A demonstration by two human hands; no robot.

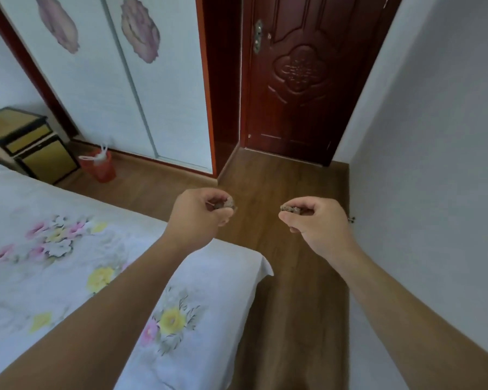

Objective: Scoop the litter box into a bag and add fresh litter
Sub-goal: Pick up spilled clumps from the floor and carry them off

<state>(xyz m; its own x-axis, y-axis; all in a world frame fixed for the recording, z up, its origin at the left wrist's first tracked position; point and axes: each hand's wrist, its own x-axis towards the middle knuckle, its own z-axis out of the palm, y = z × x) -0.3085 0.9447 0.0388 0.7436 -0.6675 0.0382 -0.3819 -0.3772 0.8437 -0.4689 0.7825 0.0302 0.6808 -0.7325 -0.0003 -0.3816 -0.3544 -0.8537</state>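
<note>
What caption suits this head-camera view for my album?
Left hand pinching one small grey-brown lumpy clump, right hand pinching a second clump, above a brown wooden floor beside a white floral bedsheet.

A brown wood-plank floor runs to a dark red carved door, which is closed. A plain white wall stands on the right. On the left are flower-printed sliding wardrobe doors, a red bin with a white liner, a yellow-and-black bedside cabinet and a bed under a white floral sheet.
</note>
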